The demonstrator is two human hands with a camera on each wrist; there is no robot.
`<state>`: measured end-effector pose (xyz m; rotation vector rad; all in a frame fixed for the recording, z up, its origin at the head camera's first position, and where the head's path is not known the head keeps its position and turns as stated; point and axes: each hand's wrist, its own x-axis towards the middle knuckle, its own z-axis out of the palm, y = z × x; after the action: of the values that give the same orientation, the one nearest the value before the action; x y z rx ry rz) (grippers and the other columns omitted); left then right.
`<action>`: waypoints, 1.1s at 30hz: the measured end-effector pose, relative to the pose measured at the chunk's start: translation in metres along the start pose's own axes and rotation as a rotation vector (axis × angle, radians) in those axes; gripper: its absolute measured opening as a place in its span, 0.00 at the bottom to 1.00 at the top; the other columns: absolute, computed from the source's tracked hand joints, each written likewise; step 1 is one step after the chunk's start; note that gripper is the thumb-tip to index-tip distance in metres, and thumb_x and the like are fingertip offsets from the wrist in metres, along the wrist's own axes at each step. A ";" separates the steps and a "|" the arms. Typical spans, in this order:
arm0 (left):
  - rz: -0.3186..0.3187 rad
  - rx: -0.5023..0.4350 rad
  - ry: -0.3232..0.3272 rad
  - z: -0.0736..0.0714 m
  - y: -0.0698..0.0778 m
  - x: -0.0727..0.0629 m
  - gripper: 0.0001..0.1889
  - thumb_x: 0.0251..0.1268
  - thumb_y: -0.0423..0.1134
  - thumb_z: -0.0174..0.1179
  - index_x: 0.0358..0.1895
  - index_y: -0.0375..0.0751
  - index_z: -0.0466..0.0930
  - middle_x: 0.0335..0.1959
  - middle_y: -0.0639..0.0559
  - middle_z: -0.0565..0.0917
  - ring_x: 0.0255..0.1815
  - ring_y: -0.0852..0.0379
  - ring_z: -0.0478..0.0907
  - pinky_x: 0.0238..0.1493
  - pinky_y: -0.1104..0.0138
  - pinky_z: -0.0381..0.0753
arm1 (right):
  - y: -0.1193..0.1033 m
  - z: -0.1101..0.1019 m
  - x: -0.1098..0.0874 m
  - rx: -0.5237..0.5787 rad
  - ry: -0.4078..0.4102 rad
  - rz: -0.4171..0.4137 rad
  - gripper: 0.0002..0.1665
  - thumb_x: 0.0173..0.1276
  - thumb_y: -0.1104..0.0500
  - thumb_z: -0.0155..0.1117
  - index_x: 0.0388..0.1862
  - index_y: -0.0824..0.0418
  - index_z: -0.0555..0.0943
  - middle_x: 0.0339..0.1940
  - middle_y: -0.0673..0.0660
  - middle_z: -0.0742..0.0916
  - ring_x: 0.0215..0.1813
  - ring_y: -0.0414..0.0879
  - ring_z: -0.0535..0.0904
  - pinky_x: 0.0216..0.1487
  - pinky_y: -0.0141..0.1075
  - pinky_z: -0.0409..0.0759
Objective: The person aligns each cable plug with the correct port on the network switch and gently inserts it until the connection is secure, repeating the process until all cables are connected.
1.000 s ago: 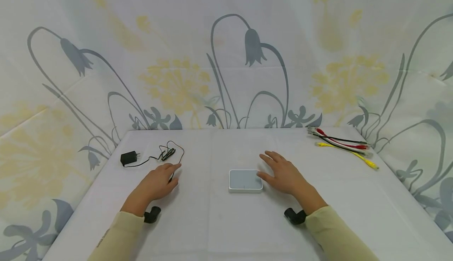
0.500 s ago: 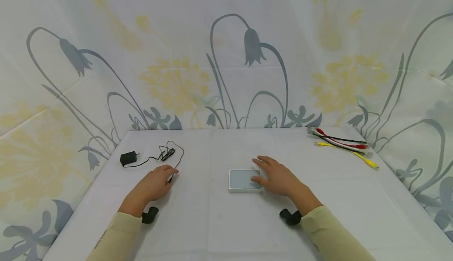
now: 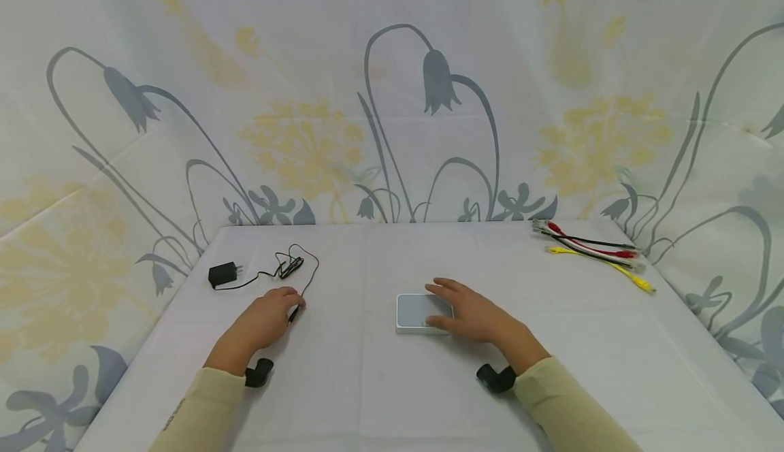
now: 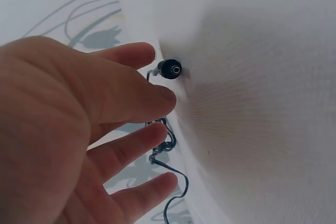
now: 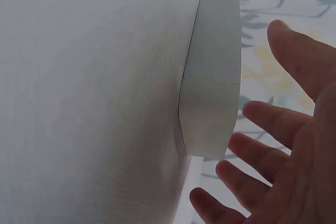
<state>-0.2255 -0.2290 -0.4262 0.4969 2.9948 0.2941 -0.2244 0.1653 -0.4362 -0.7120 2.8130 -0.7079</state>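
My left hand [image 3: 260,323], fingers loosely bent, hovers beside the black barrel plug [image 3: 293,314] of a power adapter cord. In the left wrist view the plug [image 4: 171,68] lies on the white cloth just past the thumb and index fingertips, with nothing gripped. Its thin cord [image 3: 309,280] leads back to a coiled bundle and the black adapter [image 3: 223,274]. My right hand [image 3: 474,314], fingers spread, is over the right part of a flat white box with a grey top [image 3: 409,311]. In the right wrist view the fingers are alongside the box [image 5: 212,66], not curled round it.
Several cables lie at the back right of the white table [image 3: 367,397], among them a yellow cable [image 3: 633,280] and a red-ended cable [image 3: 621,254]. A flower-printed curtain [image 3: 306,64] rises behind the table. Black wrist mounts [image 3: 259,373] stick out under both sleeves.
My right hand has moved left, from the box's right edge to over its top. My left hand has drawn back slightly toward me, and the plug now lies nearer to me.
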 end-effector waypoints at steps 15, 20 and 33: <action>-0.016 -0.028 -0.007 0.002 -0.002 0.002 0.14 0.63 0.25 0.55 0.47 0.46 0.81 0.63 0.42 0.74 0.64 0.37 0.70 0.60 0.44 0.71 | -0.006 0.004 0.003 0.016 -0.022 0.022 0.45 0.56 0.45 0.74 0.71 0.53 0.69 0.72 0.56 0.71 0.68 0.54 0.71 0.64 0.49 0.71; 0.003 -0.029 0.006 0.003 -0.002 0.002 0.12 0.63 0.27 0.58 0.45 0.46 0.81 0.61 0.42 0.75 0.63 0.38 0.71 0.59 0.45 0.72 | -0.005 0.005 0.006 0.023 -0.018 0.038 0.44 0.54 0.47 0.76 0.70 0.53 0.71 0.68 0.55 0.74 0.64 0.51 0.73 0.62 0.47 0.72; 0.080 -0.015 0.041 0.003 0.005 0.011 0.05 0.63 0.34 0.63 0.39 0.48 0.81 0.61 0.37 0.74 0.65 0.36 0.69 0.62 0.44 0.70 | -0.004 0.003 0.011 0.053 -0.019 0.057 0.44 0.51 0.48 0.78 0.67 0.52 0.73 0.65 0.52 0.77 0.60 0.47 0.74 0.59 0.45 0.72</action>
<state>-0.2345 -0.2204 -0.4284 0.6175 3.0147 0.3362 -0.2316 0.1559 -0.4377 -0.6239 2.7739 -0.7584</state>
